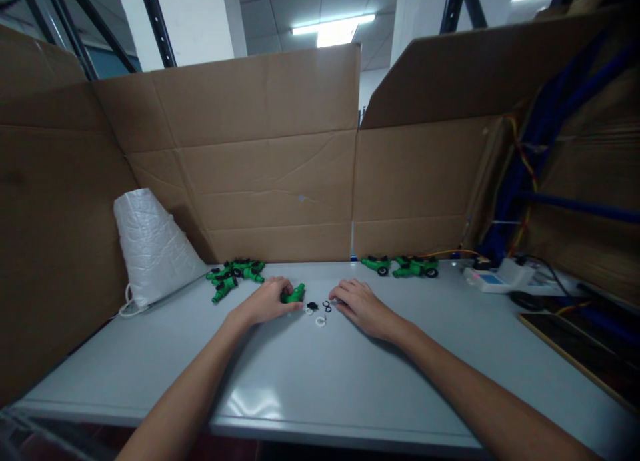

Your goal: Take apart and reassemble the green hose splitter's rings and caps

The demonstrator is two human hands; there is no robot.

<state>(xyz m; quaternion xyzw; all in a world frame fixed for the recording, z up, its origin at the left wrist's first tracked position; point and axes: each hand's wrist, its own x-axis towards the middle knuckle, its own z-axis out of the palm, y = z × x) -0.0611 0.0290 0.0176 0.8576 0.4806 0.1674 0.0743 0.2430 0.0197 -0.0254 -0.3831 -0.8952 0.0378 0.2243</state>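
Observation:
My left hand (269,301) is closed round a small green plastic fitting (295,294), whose narrower end points up and to the right. Just right of it a small black part (313,306) lies on the table. Two black rings (327,306) lie beside the fingertips of my right hand (363,306). That hand rests low over the tabletop, fingers bent a little and apart, and I see nothing in it. A white ring (321,322) lies nearer to me, and another small white ring (309,312) sits by the black part.
Several green fittings with black parts (235,272) are piled at the back left; more green pieces (416,267) stand at the back right. A white padded bag (153,251) leans left. Cardboard walls (270,161) surround the table (350,394). Right are a power strip (493,280) and cables.

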